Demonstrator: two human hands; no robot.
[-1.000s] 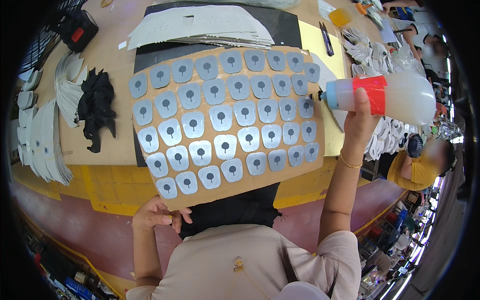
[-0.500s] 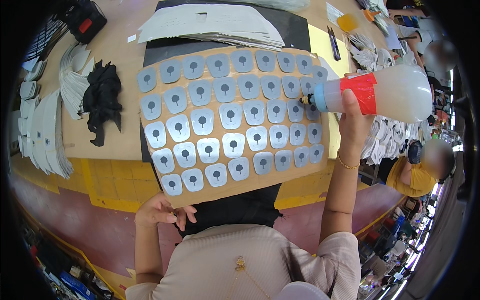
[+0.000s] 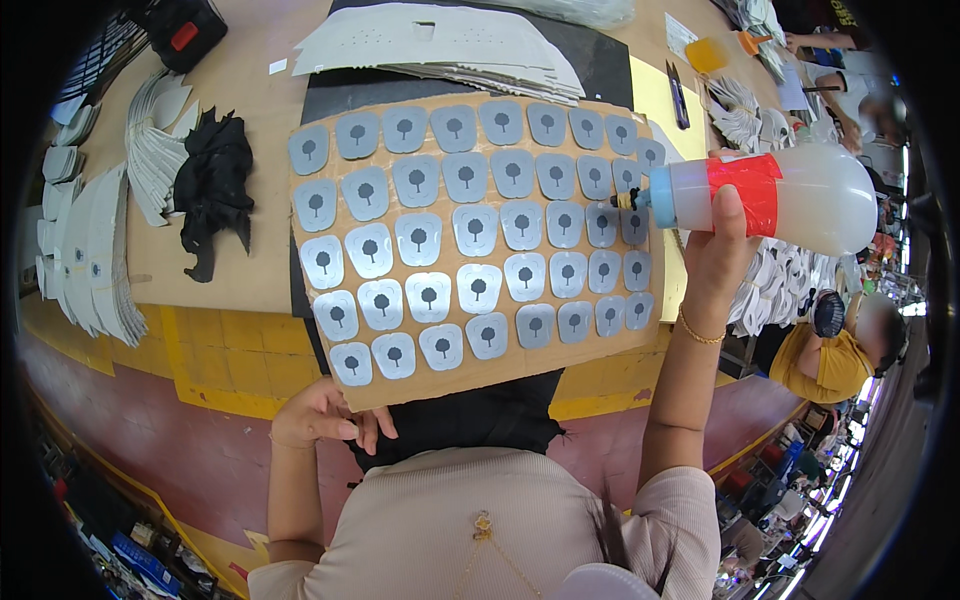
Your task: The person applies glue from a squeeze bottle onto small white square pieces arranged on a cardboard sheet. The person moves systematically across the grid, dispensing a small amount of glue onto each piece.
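My right hand (image 3: pixel 716 262) is wrapped round a squeeze bottle (image 3: pixel 818 200) of cloudy whitish liquid, with red tape and a light blue cap. The bottle lies sideways, its dark narrow nozzle (image 3: pixel 628 201) pointing left over the right-hand pieces of a cardboard sheet (image 3: pixel 505 385). Rows of rounded grey pieces (image 3: pixel 476 230), each with a dark tree shape, cover the sheet; several look wet and shiny. At the sheet's lower left corner is my left hand (image 3: pixel 318 415), fingers loosely bent and apart, partly hidden by the cardboard. Nothing shows in it.
Behind the sheet lies a stack of large grey-white cut panels (image 3: pixel 430 45) on a black mat. Crumpled black cloth (image 3: pixel 213 180) and fanned pale pieces (image 3: pixel 155 150) lie left. Snips (image 3: pixel 678 95) rest on yellow paper at right. A co-worker in yellow (image 3: pixel 825 365) sits beyond.
The whole scene has shifted slightly right in view. The nozzle remains near the same right-hand pieces, and my left hand stays by the corner.
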